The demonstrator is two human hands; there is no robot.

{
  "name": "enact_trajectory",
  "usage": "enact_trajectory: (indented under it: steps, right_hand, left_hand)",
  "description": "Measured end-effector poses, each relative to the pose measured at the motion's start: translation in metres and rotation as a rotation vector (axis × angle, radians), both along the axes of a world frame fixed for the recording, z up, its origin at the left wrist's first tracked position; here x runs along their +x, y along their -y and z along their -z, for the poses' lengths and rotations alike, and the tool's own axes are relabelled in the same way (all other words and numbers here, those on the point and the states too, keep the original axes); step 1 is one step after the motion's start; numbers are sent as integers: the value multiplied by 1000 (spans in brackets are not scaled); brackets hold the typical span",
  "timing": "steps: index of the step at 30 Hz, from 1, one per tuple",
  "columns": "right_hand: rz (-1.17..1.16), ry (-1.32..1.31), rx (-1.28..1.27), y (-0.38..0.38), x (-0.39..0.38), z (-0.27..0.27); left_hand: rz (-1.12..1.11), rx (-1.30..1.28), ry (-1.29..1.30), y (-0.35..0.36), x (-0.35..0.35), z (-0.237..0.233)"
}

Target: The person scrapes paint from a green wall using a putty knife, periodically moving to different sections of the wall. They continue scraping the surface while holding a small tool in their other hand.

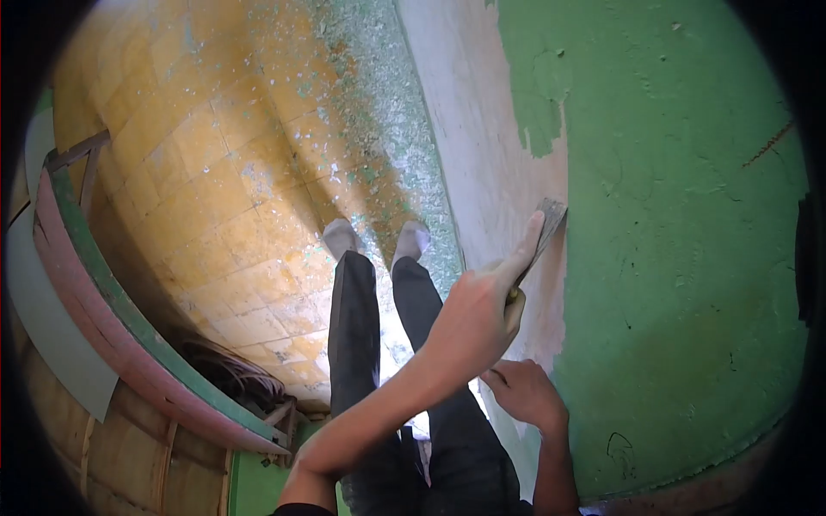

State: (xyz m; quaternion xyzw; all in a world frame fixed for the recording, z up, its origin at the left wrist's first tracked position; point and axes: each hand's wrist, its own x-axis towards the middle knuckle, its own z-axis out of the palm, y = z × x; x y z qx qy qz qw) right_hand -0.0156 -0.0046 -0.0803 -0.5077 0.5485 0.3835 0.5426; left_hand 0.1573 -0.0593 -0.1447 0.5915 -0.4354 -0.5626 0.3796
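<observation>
My left hand (482,314) is closed round the handle of a scraper (551,215), with the index finger stretched along its flat grey blade. The blade's tip rests on the wall, close to the border between bare plaster (469,112) and green paint (671,258). A small yellowish bit of the handle shows beneath the fingers. Lower down, beside the wall, my right hand (527,394) is closed with its fingers curled inward. What it holds, if anything, is hidden.
Paint flakes (379,112) lie thickly along the wall's foot and scattered over yellow floor tiles (189,172). My feet in grey socks (411,241) stand near the wall. At left is a curved pink-and-green wooden piece (129,318), with a pale panel (60,344) behind it.
</observation>
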Motion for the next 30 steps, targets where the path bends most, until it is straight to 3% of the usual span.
enact_trajectory:
  steps: [2,4,6,8,9,11,14,16,21,23,26,28,29,30]
  right_hand:
    - [17,-1,10,-3,0,-1]
    - [25,35,-12,-6,0,4]
    - [25,23,-22,-8,-5,6]
    - [19,3,-18,-8,-5,8]
    - [-40,-22,30,-3,-2,6]
    - [-149,-82,121,3,2,3]
    - [47,58,-35,-9,-6,7]
    - [24,25,-24,-11,-7,12]
    - [-22,0,-20,-3,-1,5]
    - [63,54,-33,-9,-6,4]
    - [44,51,-23,-13,-11,13]
    - [20,22,-1,-14,-10,9]
    - [6,16,-3,-11,-8,10]
    - [10,15,-9,-9,-8,9]
  left_hand:
    - [-27,-45,38,4,0,8]
    - [-151,-48,26,69,36,14]
    - [-135,13,-7,80,41,14]
    - [25,134,-23,42,29,4]
    - [16,-37,-2,6,9,11]
    - [-21,-126,76,-11,-4,6]
    - [-69,-34,128,54,31,17]
    - [-123,15,-4,79,42,17]
    - [-39,-8,-51,-9,-5,-1]
    - [-42,67,-75,-1,-1,4]
    - [-123,-25,11,65,30,32]
    - [-12,125,-88,40,24,16]
    - [-27,-22,-10,16,11,17]
    - [0,-11,-58,6,7,11]
